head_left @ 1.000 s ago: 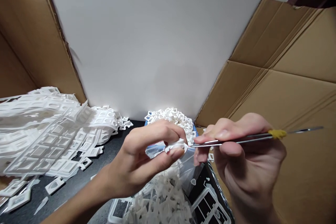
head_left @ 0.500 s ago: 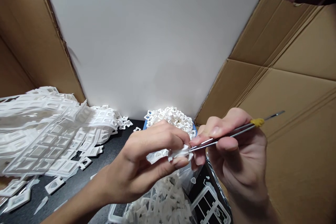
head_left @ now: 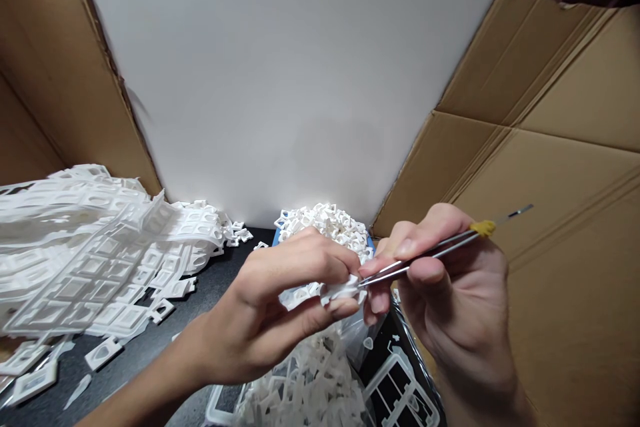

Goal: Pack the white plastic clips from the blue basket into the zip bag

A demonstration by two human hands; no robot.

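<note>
Two hands met at the middle of the head view, above the near edge of a dark counter [head_left: 210, 283]. The left hand [head_left: 280, 310] pinched a small white plastic piece [head_left: 343, 289] between thumb and fingers, closed firmly around it. The right hand [head_left: 445, 300] gripped metal tweezers [head_left: 435, 250] with a yellow band near the back end; the tweezer tips touched the white piece just beside the left thumb.

Below the hands lay a clear bag [head_left: 310, 387] of loose white parts, with a black tray [head_left: 400, 387] beside it at the right. Behind the hands a blue container [head_left: 277, 235] was heaped with small white frames [head_left: 325, 221], close to the fingertips.

On the left, a pile of white punched sheets [head_left: 95, 240] covered much of the counter, loose scraps [head_left: 105, 352] trailing to its near edge. A strip of bare counter ran between that pile and the left forearm.

Cardboard flaps [head_left: 550, 147] rose steeply on the right, just beside the right hand, and on the far left; a white wall [head_left: 310, 80] closed the back. Free room lay mostly above the hands.
</note>
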